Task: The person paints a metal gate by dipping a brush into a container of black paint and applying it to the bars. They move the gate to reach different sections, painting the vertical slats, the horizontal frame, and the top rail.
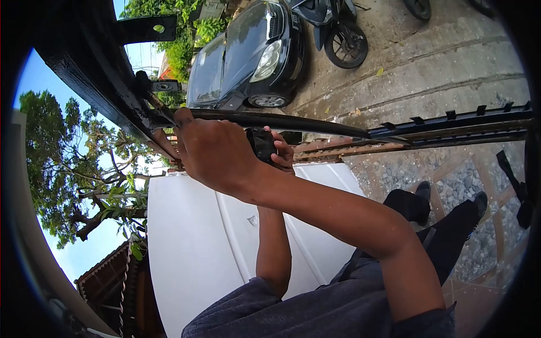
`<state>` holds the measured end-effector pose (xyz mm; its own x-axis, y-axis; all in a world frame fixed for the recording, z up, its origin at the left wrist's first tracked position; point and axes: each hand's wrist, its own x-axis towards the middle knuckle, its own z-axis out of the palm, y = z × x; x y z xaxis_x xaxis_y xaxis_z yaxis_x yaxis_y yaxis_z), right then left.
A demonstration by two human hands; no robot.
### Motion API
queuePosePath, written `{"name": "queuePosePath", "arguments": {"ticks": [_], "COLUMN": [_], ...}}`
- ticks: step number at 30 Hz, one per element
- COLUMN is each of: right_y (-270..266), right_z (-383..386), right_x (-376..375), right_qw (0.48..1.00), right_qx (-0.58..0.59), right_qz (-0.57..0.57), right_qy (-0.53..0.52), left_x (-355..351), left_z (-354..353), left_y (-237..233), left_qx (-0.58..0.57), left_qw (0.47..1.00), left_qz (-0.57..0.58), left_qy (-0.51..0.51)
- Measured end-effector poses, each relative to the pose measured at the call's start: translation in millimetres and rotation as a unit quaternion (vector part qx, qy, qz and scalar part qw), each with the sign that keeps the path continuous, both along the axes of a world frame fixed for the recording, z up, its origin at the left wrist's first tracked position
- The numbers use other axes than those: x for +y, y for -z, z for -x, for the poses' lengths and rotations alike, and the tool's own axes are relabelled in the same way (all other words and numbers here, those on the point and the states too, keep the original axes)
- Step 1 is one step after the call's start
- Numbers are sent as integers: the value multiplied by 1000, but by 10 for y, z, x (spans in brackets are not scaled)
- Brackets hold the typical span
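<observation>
My right hand (217, 149) reaches across from the right, its back to the camera. Its fingers are closed on a thin brush-like tool (160, 106), mostly hidden, against a glossy black metal frame (96, 73). Behind that forearm, my left hand (283, 152) wraps its fingers round a small black container (262, 145); its contents cannot be made out. A long black bar (282, 121) runs just beyond both hands.
A white panel (191, 236) lies below my arms. Beyond the bar are a dark car (242, 50) and a motorcycle (344, 45). A toothed black rail (468, 121) extends right. My feet stand on patterned paving (468, 242); a tree (56, 163) is at left.
</observation>
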<state>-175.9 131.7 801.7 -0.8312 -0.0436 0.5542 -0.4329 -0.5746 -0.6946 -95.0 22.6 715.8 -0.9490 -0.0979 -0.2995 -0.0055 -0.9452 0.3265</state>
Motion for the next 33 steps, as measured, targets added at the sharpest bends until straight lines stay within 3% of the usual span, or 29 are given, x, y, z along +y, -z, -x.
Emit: {"name": "queuePosePath", "arguments": {"ticks": [8, 10, 12, 13, 16, 20, 24, 28, 31, 32, 33], "right_y": [15, 6, 47, 76, 153, 223, -72, -135, -115, -166, -185], "right_z": [58, 124, 153, 147, -8, -108, -26, -101, -247, -255, -267], "right_x": [153, 248, 378, 442, 613, 455, 25, -127, -49, -103, -156], "right_qw": [998, 998, 999, 998, 995, 976, 979, 959, 954, 958, 961], "right_qx": [27, 6, -15, -25, -56, -91, -77, -88, -194, -204, -179], "right_qz": [-62, -57, -8, 15, -80, -179, -149, -213, -154, -78, -119], "right_qy": [3, 13, 40, 53, -2, -82, -115, -166, -171, -185, -174], "left_x": [82, 130, 329, 314, 187, -88, -176, -383, -513, -555, -579], "left_z": [73, 52, 25, -6, -123, -415, -725, -960, -1038, -1050, -1064], "left_y": [-104, -150, -202, -207, -200, -95, -124, -176, -187, -169, -152], "left_qx": [-15, -34, -37, -32, -24, -92, -10, -19, -6, -16, -21], "left_qw": [999, 999, 945, 952, 971, 980, 992, 988, 990, 988, 987], "left_qz": [-20, 5, 302, 286, 223, 67, -58, -83, -66, -75, -77], "left_qy": [38, -18, -116, -103, -83, -165, -107, -132, -128, -135, -140]}}
